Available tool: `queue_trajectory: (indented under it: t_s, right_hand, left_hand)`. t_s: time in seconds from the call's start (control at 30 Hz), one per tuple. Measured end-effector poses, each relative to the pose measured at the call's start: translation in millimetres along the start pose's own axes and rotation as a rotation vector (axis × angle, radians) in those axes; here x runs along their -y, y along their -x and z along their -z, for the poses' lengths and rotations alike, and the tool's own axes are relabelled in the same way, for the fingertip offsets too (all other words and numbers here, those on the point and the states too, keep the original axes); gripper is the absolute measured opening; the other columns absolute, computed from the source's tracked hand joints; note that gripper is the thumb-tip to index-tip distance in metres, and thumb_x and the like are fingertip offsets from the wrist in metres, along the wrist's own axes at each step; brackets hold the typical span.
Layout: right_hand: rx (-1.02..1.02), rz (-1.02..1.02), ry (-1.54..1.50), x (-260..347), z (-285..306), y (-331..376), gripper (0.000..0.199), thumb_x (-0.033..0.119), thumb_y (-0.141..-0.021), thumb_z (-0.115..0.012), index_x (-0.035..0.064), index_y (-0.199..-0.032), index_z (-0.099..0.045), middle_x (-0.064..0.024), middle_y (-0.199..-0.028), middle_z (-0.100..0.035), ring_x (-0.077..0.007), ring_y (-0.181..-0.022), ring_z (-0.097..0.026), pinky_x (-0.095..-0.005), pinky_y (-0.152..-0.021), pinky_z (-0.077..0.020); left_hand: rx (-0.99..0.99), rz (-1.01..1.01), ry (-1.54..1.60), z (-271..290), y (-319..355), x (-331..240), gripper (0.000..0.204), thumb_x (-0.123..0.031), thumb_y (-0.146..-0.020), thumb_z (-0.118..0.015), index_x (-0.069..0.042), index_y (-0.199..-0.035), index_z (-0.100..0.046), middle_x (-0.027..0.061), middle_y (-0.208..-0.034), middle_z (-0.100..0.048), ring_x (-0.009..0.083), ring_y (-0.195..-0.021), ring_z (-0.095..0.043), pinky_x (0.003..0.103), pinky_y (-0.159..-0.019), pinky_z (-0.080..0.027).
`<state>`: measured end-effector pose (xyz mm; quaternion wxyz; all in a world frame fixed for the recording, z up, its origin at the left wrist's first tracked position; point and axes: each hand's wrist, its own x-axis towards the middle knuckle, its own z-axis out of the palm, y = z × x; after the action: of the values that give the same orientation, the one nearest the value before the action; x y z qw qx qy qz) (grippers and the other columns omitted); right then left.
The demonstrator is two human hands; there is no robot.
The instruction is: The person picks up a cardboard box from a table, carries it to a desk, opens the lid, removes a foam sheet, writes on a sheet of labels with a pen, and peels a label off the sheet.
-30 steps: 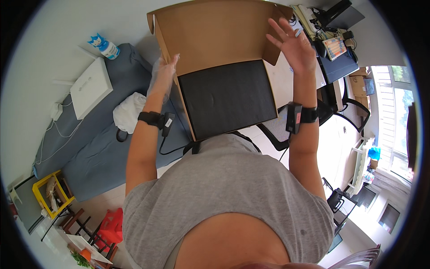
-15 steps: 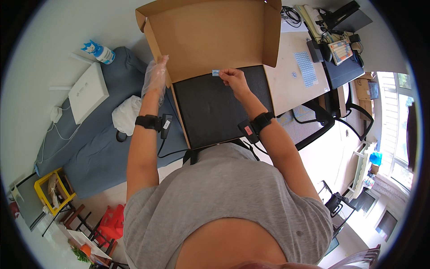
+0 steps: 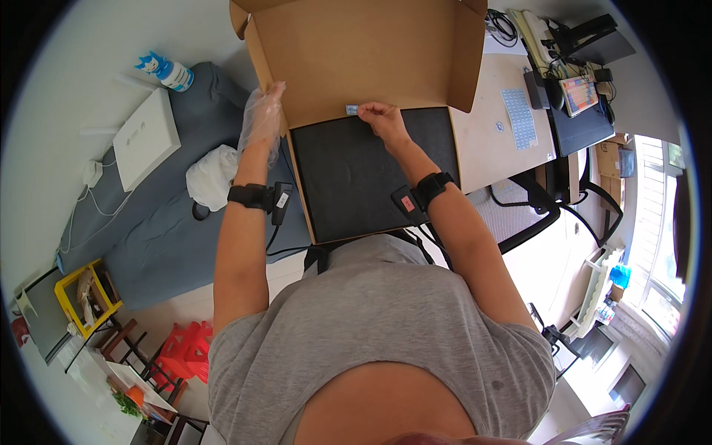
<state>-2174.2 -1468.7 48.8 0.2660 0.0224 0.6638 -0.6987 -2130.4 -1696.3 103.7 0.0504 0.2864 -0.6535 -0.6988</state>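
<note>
The person stands over an open cardboard box point(image 3: 356, 59) whose lid is raised and whose base holds a black pad point(image 3: 371, 174). The left hand point(image 3: 261, 122), in a thin clear glove, lies flat and open against the left wall of the box, steadying it. The right hand point(image 3: 384, 119) is pinched shut on a small blue-grey tab point(image 3: 351, 110) at the back edge of the pad, where lid meets base.

Risks, as judged: the tab is tiny and held by fingertips only, so it may slip and drop into the hinge crease. The box juts over the near edge of the desk point(image 3: 486, 144); a downward press could tip it toward the body. The glove may slide on the cardboard.

Surroundings: a sheet of blue stickers point(image 3: 521, 119) lies on the desk to the right, with a keyboard point(image 3: 578, 93) and cables beyond. To the left, a grey bed point(image 3: 148, 222) carries a white flat box point(image 3: 144, 137), a crumpled white cloth point(image 3: 211, 176) and a blue-capped bottle point(image 3: 169, 70). An office chair point(image 3: 519, 215) stands close at the right elbow and limits its swing.
</note>
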Motion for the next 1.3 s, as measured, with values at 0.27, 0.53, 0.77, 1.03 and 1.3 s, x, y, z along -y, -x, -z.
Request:
queue_trajectory:
  t_s: [0.27, 0.53, 0.77, 1.03, 1.3]
  right_hand:
    - [0.040, -0.027, 0.006, 12, -11, -5, 0.009, 0.007, -0.075, -0.063, -0.0007, -0.081, -0.063, -0.0001, -0.072, -0.059, -0.0056, -0.066, -0.050, -0.0187, -0.059, -0.0393]
    - [0.024, 0.084, -0.098, 51, -16, -12, 0.010, 0.010, -0.075, -0.062, 0.0009, -0.079, -0.062, 0.0031, -0.062, -0.052, -0.0025, -0.047, -0.037, -0.0178, -0.042, -0.0271]
    - [0.086, 0.234, -0.207, 118, -19, -35, 0.009, 0.008, -0.078, -0.059, 0.0002, -0.082, -0.059, 0.0040, -0.058, -0.044, -0.0036, -0.046, -0.031, -0.0198, -0.043, -0.0249]
    - [0.123, 0.223, -0.181, 151, -49, -45, 0.008, 0.008, -0.077, -0.058, 0.0014, -0.082, -0.058, 0.0031, -0.063, -0.048, -0.0038, -0.048, -0.033, -0.0202, -0.045, -0.0269]
    - [0.135, 0.298, -0.071, 159, -78, -57, 0.010, 0.007, -0.076, -0.058, 0.0010, -0.083, -0.058, -0.0011, -0.072, -0.056, -0.0047, -0.051, -0.037, -0.0199, -0.045, -0.0281]
  left_hand:
    - [-0.035, 0.014, -0.158, 6, -4, 2, 0.045, -0.035, -0.081, -0.054, 0.001, -0.108, -0.049, 0.0100, -0.098, -0.055, 0.0178, -0.087, -0.052, 0.028, -0.076, -0.040]
    - [-0.041, 0.079, -0.012, -1, 5, -9, 0.041, -0.030, -0.081, -0.053, 0.000, -0.109, -0.049, 0.0100, -0.098, -0.056, 0.0176, -0.088, -0.053, 0.027, -0.075, -0.041]
    - [0.052, 0.051, 0.139, 9, 4, 6, 0.045, -0.029, -0.081, -0.053, -0.003, -0.116, -0.045, 0.0089, -0.102, -0.055, 0.0178, -0.089, -0.054, 0.028, -0.076, -0.042]
    - [0.080, 0.079, 0.013, 10, 25, -13, 0.048, -0.030, -0.081, -0.055, -0.001, -0.117, -0.042, 0.0089, -0.110, -0.052, 0.0174, -0.101, -0.050, 0.026, -0.084, -0.038]
    - [0.254, -0.233, 0.243, 8, 45, -80, 0.051, -0.017, -0.077, -0.055, -0.002, -0.122, -0.037, 0.0076, -0.113, -0.049, 0.0156, -0.105, -0.045, 0.026, -0.089, -0.034]
